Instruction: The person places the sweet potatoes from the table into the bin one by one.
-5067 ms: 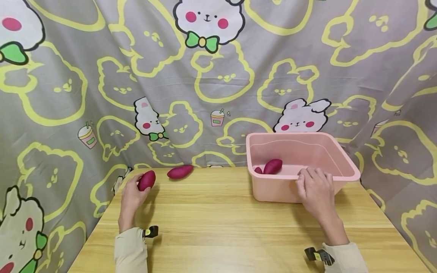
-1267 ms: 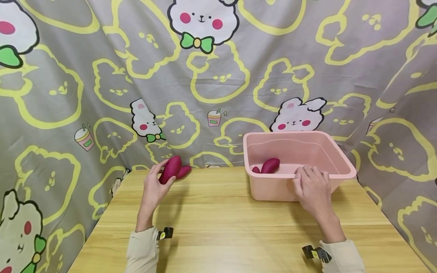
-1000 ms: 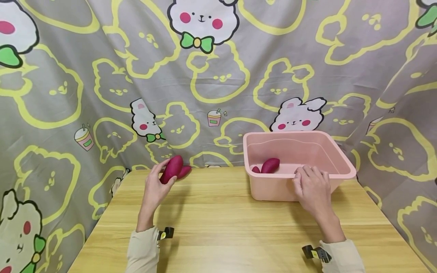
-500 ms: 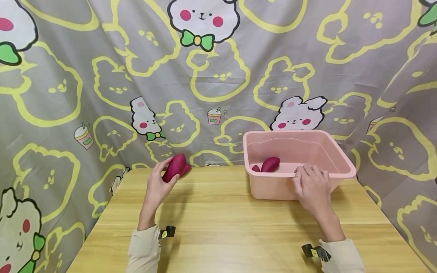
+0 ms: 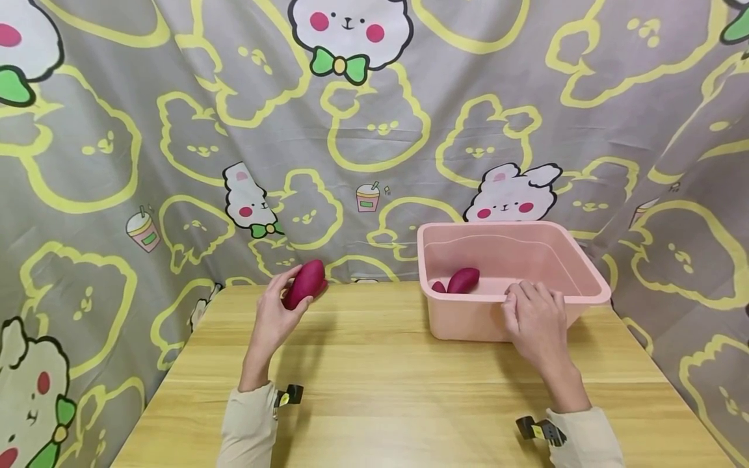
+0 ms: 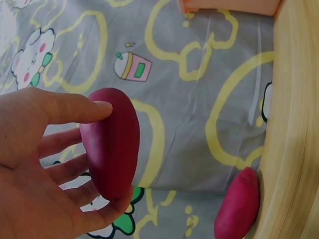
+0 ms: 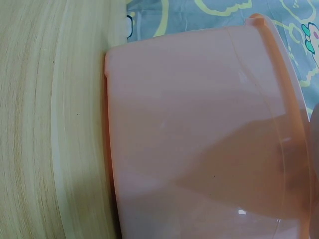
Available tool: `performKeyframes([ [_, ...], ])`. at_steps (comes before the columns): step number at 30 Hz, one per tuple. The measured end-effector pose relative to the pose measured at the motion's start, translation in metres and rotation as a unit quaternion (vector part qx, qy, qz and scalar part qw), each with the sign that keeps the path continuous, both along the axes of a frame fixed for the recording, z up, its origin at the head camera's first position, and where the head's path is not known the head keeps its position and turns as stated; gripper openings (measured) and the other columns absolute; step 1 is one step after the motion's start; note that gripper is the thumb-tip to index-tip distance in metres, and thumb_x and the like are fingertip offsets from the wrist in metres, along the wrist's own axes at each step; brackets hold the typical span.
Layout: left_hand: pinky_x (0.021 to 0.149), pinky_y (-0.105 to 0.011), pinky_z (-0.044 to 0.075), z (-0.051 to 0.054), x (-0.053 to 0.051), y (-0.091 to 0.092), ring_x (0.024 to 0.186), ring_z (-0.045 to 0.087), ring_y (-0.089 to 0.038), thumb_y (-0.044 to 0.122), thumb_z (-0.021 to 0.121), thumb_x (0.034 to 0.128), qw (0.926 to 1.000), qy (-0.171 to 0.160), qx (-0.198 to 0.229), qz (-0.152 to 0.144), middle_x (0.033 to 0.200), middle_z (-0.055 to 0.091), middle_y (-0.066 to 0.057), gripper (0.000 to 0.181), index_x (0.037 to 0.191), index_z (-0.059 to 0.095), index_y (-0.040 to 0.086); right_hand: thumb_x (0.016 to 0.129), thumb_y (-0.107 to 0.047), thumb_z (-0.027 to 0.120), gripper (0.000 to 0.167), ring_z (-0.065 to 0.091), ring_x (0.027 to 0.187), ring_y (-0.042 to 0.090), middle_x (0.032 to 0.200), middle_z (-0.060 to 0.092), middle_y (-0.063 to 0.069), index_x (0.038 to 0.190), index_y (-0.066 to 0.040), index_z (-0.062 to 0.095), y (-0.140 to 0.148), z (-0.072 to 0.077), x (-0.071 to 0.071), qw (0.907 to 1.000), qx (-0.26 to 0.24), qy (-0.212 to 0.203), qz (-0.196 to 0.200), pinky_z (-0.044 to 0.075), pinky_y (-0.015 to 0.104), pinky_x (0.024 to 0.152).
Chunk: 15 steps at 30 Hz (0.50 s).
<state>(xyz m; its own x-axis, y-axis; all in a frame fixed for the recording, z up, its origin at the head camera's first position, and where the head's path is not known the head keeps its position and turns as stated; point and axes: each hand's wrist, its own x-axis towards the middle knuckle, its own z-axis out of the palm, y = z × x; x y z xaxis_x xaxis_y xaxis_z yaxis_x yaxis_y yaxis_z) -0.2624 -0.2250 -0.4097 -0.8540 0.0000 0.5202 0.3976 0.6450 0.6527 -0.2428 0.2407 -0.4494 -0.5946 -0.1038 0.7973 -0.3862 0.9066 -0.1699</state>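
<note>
Two sweet potatoes are inside the pink bin: a larger one [image 5: 464, 280] against the left part of its floor and, just left of that, the small visible end of another [image 5: 438, 286], mostly hidden by the bin [image 5: 471, 320]. Two more are outside it, both well to the left of the bin: the held sweet potato [image 5: 305, 285] and a loose sweet potato [image 6: 238, 206] lying on the tabletop [image 5: 398, 390], close to the curtain [image 5: 409, 188]. By that count the work looks about half done, with two pieces in the bin and two out; whether anything else sits deeper in the bin, behind its front wall, cannot be told.

The left hand [image 5: 275, 316], left of the bin, grips the held sweet potato, thumb on one side and fingers round the other, opened only as wide as the piece is thick. The piece is tilted and appears held up off the tabletop, in front of the loose one as the head view has it. The right hand [image 5: 535, 322] is at the bin's near rim, fingers curled over the edge and holding it; where the fingertips end inside is hidden.
</note>
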Motion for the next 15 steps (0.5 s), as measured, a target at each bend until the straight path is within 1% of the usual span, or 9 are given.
performKeyframes([
  [3,0.086,-0.055,0.054,0.0000,-0.0005,0.0012,0.111,0.059,-0.035,0.000,0.082,0.0830,1.0000,-0.003,0.004,-0.002,0.130,0.061,-0.019,0.062,0.141,0.060,0.005,0.102,-0.025,0.034,0.034,0.050,0.082,0.037,0.081,0.058,0.011,0.085,-0.007,0.057,0.0002,0.0001,-0.0002,1.0000,-0.001,-0.003,0.000,0.035,0.053,0.077],
  [6,0.086,-0.056,0.054,-0.0005,-0.0014,0.0024,0.110,0.060,-0.036,-0.001,0.082,0.0828,1.0000,0.000,0.005,-0.005,0.129,0.061,-0.019,0.062,0.141,0.060,0.004,0.102,-0.024,0.035,0.033,0.051,0.082,0.037,0.082,0.058,0.011,0.085,-0.007,0.057,0.0003,0.0004,0.0001,1.0000,-0.002,-0.006,-0.001,0.035,0.053,0.078],
  [15,0.087,-0.056,0.054,0.0000,-0.0023,0.0077,0.106,0.063,-0.036,-0.001,0.083,0.0818,0.9997,0.001,0.004,-0.023,0.128,0.062,-0.019,0.063,0.141,0.061,0.006,0.102,-0.024,0.034,0.032,0.050,0.082,0.037,0.082,0.058,0.011,0.085,-0.007,0.056,0.0007,0.0001,-0.0003,1.0000,0.000,-0.007,-0.002,0.035,0.053,0.077],
])
